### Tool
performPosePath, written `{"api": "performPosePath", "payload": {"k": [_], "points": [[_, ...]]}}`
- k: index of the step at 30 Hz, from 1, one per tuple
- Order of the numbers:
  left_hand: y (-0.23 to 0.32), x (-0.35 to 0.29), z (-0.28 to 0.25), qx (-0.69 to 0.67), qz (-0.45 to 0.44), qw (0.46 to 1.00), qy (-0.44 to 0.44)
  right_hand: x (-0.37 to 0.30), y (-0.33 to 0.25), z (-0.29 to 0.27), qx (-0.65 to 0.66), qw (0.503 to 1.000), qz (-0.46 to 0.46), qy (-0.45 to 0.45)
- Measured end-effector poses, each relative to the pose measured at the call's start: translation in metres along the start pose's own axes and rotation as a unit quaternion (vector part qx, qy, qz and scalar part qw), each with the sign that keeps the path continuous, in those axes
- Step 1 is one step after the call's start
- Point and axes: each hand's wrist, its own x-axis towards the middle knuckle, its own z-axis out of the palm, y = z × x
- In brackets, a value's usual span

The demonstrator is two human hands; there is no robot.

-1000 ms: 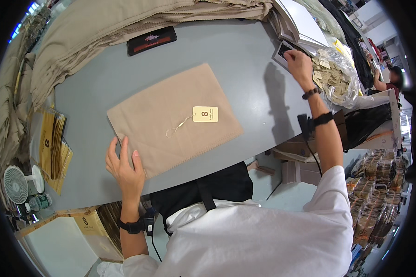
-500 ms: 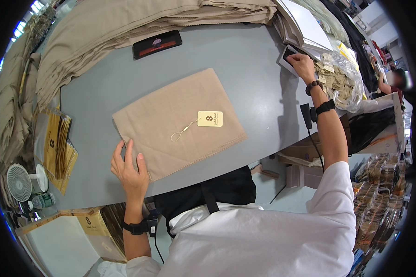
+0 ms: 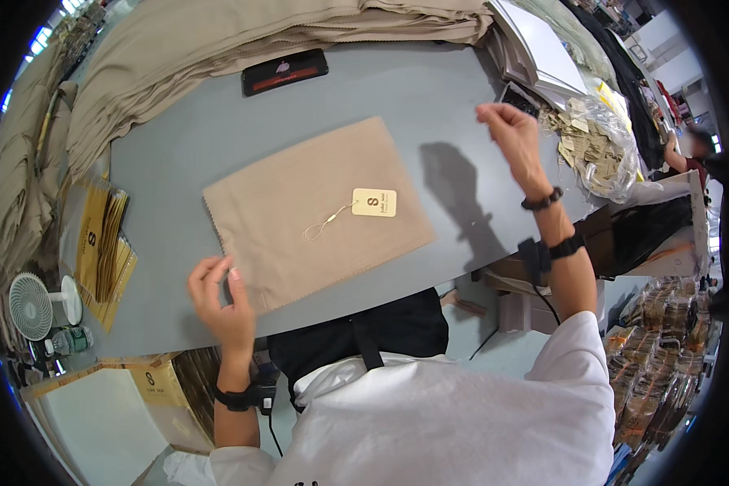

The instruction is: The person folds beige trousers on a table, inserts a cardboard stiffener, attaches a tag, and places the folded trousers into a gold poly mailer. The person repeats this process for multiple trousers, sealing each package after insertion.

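Note:
A folded beige cloth (image 3: 292, 211) with a stitched edge lies flat on the grey table (image 3: 162, 146). On it rests a cream hang tag (image 3: 374, 202) with a looped string (image 3: 326, 226). My left hand (image 3: 223, 301) is at the cloth's lower left corner, its fingers apart and holding nothing. Raised over the table to the right of the cloth is my right hand (image 3: 512, 138), thumb and fingers pinched together. Whatever sits in that pinch is too small to make out. Just beyond it stands a small box with dark contents (image 3: 520, 99).
Beige fabric (image 3: 243, 28) is piled along the far edge, beside a black phone (image 3: 285, 71). Yellow-brown packets (image 3: 101, 251) and a white fan (image 3: 32, 306) stand at left. At right are white sheets (image 3: 539, 49) and a plastic bag of tags (image 3: 595, 146).
My right hand has lifted from the small box and moved left and toward me, fingers still pinched. My left hand has shifted slightly off the cloth's corner. The cloth and tag lie as before.

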Motion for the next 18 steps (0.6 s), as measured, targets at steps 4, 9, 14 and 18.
{"api": "performPosePath", "payload": {"k": [4, 9, 14, 18], "points": [[0.042, -0.002, 0.004, -0.205, -0.077, 0.966, -0.134, -0.088, -0.049, 0.068, 0.138, 0.976, 0.024, -0.169], [0.076, 0.006, 0.016, -0.356, -0.191, 0.887, -0.223, -0.147, -0.078, 0.123, 0.185, 0.929, 0.078, -0.31], [0.069, 0.008, 0.009, -0.37, -0.216, 0.866, -0.257, -0.168, -0.081, 0.144, 0.164, 0.912, 0.09, -0.364], [0.06, 0.0, 0.009, -0.387, -0.222, 0.858, -0.254, -0.177, -0.08, 0.152, 0.14, 0.916, 0.074, -0.367]]}}
